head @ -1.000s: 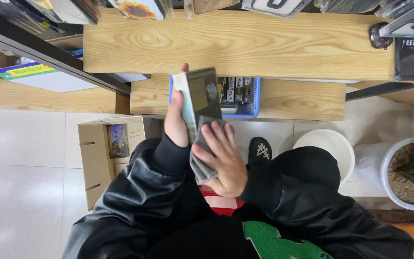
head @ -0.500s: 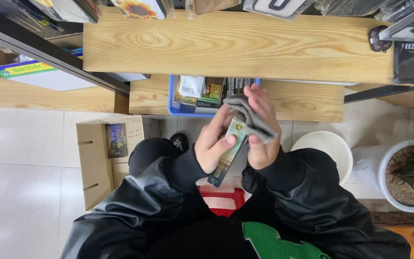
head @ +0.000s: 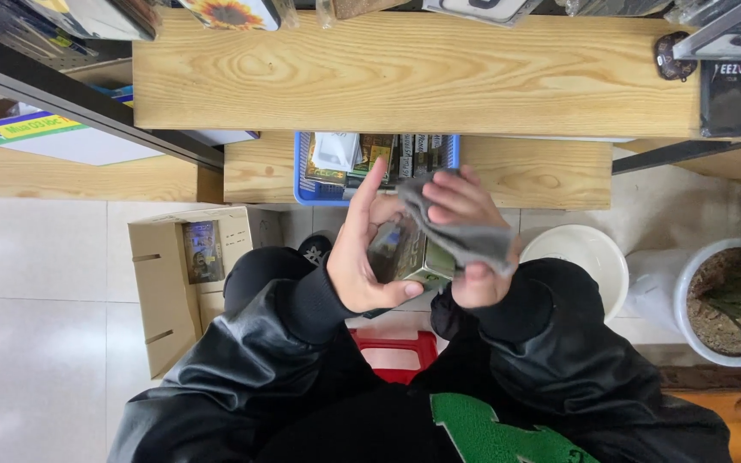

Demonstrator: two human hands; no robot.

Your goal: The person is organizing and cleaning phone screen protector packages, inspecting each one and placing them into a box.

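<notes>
While the left hand cups a small box from the side, fingers curled around it and thumb under it, the right hand pinches a grey cloth and lays it over the top of the box. To wipe well, I think the left hand should keep the box firm and turn it, so the cloth meets every face, with light pressure at the corners. Both hands are above the lap, in front of a blue basket on the lower wooden shelf. A cardboard carton stands on the floor to the left. Much of the box is hidden by fingers and cloth; its print is not clear. What fills the basket is hard to make out.
</notes>
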